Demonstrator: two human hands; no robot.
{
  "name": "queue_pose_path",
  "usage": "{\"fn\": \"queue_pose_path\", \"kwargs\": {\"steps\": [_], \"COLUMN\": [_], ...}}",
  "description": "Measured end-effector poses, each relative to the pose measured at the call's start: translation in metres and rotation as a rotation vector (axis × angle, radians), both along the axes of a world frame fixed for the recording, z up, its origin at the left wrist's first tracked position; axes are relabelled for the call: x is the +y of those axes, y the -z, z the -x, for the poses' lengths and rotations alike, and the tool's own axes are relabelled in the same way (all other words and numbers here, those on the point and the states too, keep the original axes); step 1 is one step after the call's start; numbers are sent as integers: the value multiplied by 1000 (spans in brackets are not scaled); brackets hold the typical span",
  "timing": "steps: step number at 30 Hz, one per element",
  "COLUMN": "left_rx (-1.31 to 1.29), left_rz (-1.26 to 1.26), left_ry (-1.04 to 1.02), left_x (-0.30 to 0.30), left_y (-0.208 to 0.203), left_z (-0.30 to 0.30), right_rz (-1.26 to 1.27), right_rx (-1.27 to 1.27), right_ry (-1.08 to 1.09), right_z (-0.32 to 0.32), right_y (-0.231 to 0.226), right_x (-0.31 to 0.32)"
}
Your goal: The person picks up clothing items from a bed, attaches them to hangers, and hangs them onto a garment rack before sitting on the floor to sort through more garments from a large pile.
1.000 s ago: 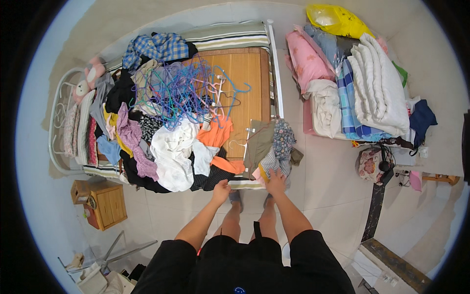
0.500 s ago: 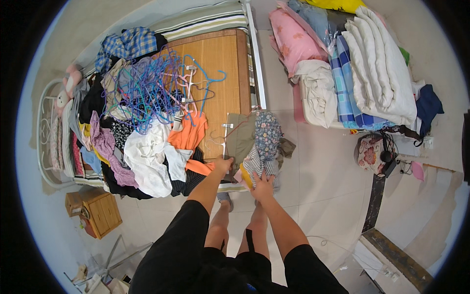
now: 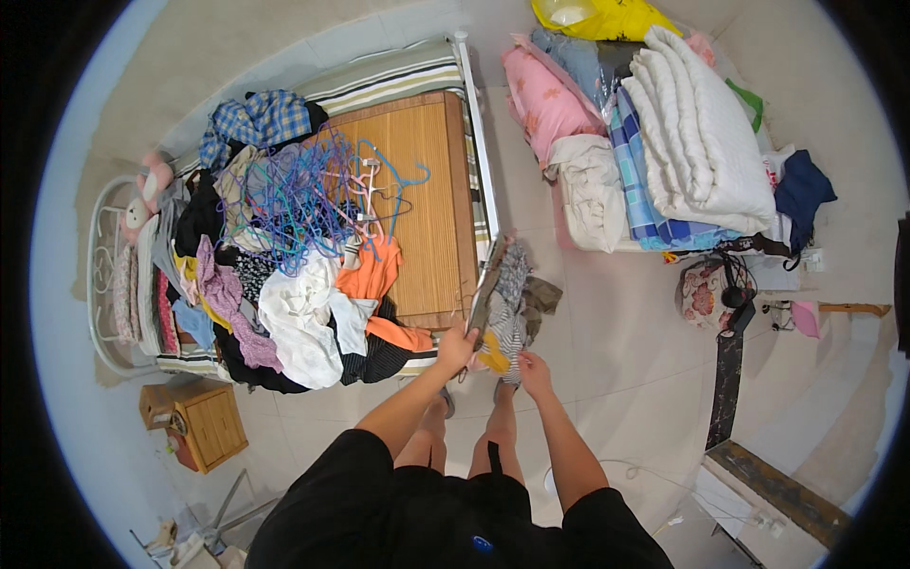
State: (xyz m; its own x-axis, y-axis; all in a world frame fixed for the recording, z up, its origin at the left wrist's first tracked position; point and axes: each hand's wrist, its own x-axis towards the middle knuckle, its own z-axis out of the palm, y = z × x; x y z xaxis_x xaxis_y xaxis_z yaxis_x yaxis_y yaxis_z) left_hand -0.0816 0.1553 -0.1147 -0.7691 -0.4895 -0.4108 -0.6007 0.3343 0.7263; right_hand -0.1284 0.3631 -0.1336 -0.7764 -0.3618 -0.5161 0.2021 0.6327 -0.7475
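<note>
A bundle of folded clothes hangs past the bed's near right corner: an olive garment [image 3: 491, 311], a grey patterned one [image 3: 513, 272], a grey-and-white striped one [image 3: 509, 329] and a yellow piece [image 3: 493, 355]. My left hand [image 3: 457, 350] is closed around the bundle's left edge, which now shows nearly side-on. Just right of the striped garment's lower edge, my right hand [image 3: 535, 374] has its fingers bent in and seems to pinch that edge. The fingertips are small here.
On the bed lie a tangle of blue and purple hangers [image 3: 294, 194], a clothes heap [image 3: 301, 299] and a bamboo mat [image 3: 427, 228]. A white quilt [image 3: 697, 133] and bedding are piled at right. A wooden cabinet [image 3: 213, 427] stands at lower left.
My left hand has lifted the bundle and tipped it from flat to nearly edge-on, off the bed corner. My right hand has slid from the striped cloth's top to its right edge.
</note>
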Motion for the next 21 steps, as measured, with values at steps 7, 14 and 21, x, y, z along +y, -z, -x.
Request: {"fn": "queue_pose_path", "kwargs": {"steps": [7, 14, 21], "left_rx": [-47, -106, 71], "left_rz": [-252, -193, -186], "left_ry": [133, 286, 369], "left_x": [34, 30, 23], "left_y": [-124, -246, -320], "left_z": [-17, -70, -133], "right_rz": [35, 248, 254], "right_rx": [133, 295, 363], "right_ry": [160, 32, -99], "right_z": [28, 84, 16], "right_y": [-113, -210, -242], "right_x": [72, 68, 60]}}
